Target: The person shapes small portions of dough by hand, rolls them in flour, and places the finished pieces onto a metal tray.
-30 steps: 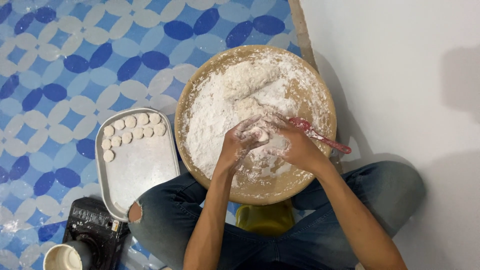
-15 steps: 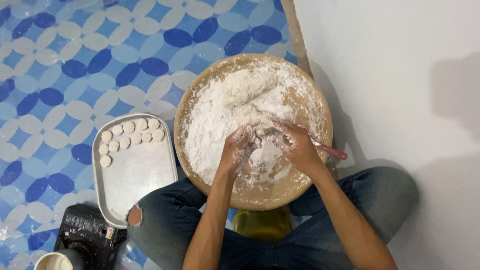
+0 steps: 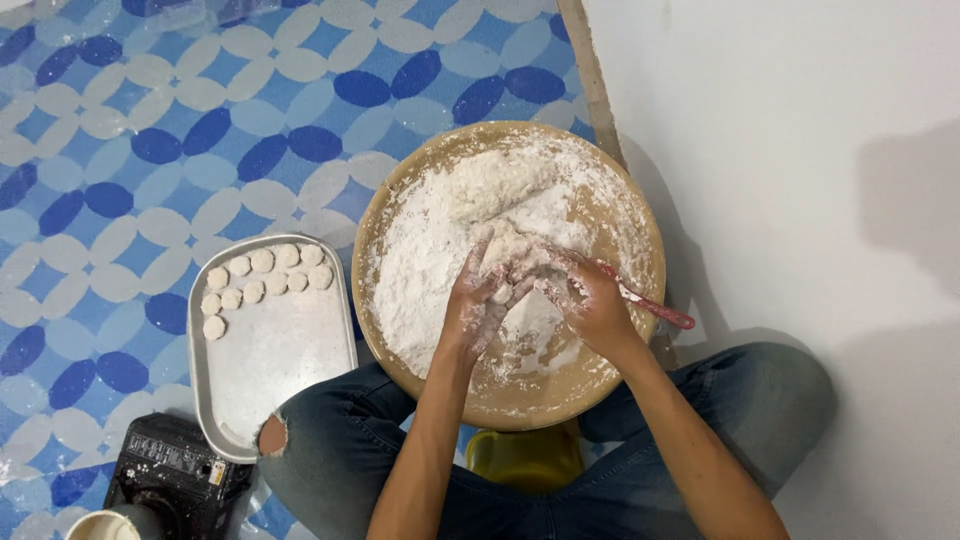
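Dough piece: a small pale lump (image 3: 503, 293) sat between the two hands, over the middle of the floured board.
Board: a round wooden board (image 3: 610, 195) lay across the person's lap, thickly covered with white flour.
Dough roll: a long floured roll (image 3: 497, 183) lay on the far half of the board, apart from the hands.
Left hand: the left hand (image 3: 470, 310) was flour-coated, its fingers half curled against the small lump; how firm the hold was could not be told.
Right hand: the right hand (image 3: 590, 305) was curled, fingertips at the same lump, with a red-handled tool (image 3: 650, 303) running under the palm and out toward the board's right rim.
Tray: a metal tray (image 3: 285, 350) lay on the blue patterned floor just beside the board's left, bearing small round dough discs (image 3: 262, 278) along its far end.
Scale: a black device (image 3: 175, 470) stood near the tray's near corner.
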